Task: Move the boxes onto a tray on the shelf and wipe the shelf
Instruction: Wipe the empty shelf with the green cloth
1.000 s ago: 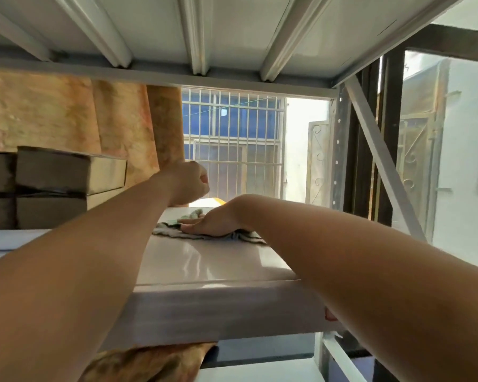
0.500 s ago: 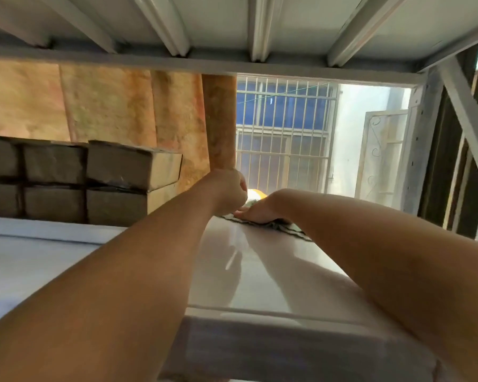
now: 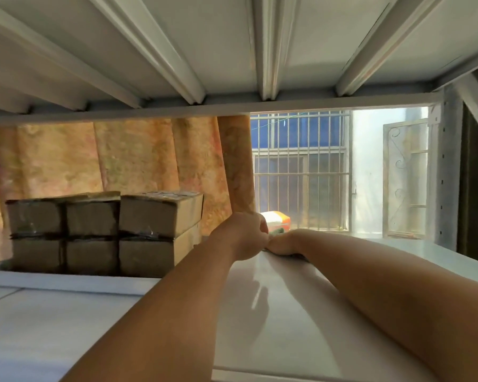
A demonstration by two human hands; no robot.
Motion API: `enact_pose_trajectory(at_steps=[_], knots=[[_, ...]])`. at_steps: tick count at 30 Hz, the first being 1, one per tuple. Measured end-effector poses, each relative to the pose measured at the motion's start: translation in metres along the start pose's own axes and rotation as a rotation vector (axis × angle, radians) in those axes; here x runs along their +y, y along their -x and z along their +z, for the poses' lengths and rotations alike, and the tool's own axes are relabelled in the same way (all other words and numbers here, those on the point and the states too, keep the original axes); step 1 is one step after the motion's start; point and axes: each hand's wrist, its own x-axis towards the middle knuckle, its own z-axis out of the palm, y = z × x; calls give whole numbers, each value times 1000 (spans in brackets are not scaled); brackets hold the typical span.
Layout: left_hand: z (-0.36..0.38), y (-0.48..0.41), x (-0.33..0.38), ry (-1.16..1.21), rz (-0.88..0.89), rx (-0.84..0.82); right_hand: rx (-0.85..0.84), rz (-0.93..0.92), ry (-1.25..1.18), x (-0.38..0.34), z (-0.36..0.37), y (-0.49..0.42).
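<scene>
1. White shelf [image 3: 273, 321] fills the bottom of the frame. It is smooth and shiny, and your two bare arms lie over it, reaching toward the back.
2. A pale tray [image 3: 66, 281] sits at the lower left. Its front rim runs across the frame, just in front of the boxes.
3. Your boxes [image 3: 105, 232] are on that tray, at the middle left. They are brown cardboard, taped, and stacked two high in a neat block. I think the moving part is done and the wiping is what is going on now.
4. Your left hand [image 3: 243, 235] is in the middle of the frame, closed into a fist. I cannot tell if it holds anything.
5. Your right hand [image 3: 283, 244] touches the left one and presses down on a cloth [image 3: 278, 231]. Only a small green bit of cloth shows, so I cannot tell how the fingers hold it.
6. What could go wrong: your left arm is close to the stack. A wide sweep that way could bump the top boxes and tip them.
7. The cloth is near the far edge of the shelf. A push too far could drop it off the back.
8. Far behind are an orange curtain [image 3: 138, 158] and a barred window [image 3: 301, 172] at the upper right.
</scene>
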Motion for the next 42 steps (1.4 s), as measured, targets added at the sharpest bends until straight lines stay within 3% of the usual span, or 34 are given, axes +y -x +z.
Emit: enact_pose_trajectory(at_steps=[6, 15, 18, 21, 25, 32, 38, 42], knots=[[4, 0, 1, -46, 26, -19, 28, 112, 153, 24, -4, 11], [11, 7, 11, -256, 85, -48, -43, 183, 244, 43, -12, 104], [4, 9, 17, -403, 51, 89, -27, 184, 263, 44, -10, 132], [-5, 15, 21, -395, 10, 250, -26, 188, 269, 41, -6, 162], [0, 24, 33, -421, 4, 271, -51, 120, 224, 42, 0, 197], [-3, 38, 66, -267, -64, 339, -82, -4, 88, 44, 14, 229], [-21, 42, 72, -139, -76, 170, -88, -135, 49, 17, 22, 238], [-27, 53, 68, -32, -68, 155, -76, -254, 80, -16, 30, 236]])
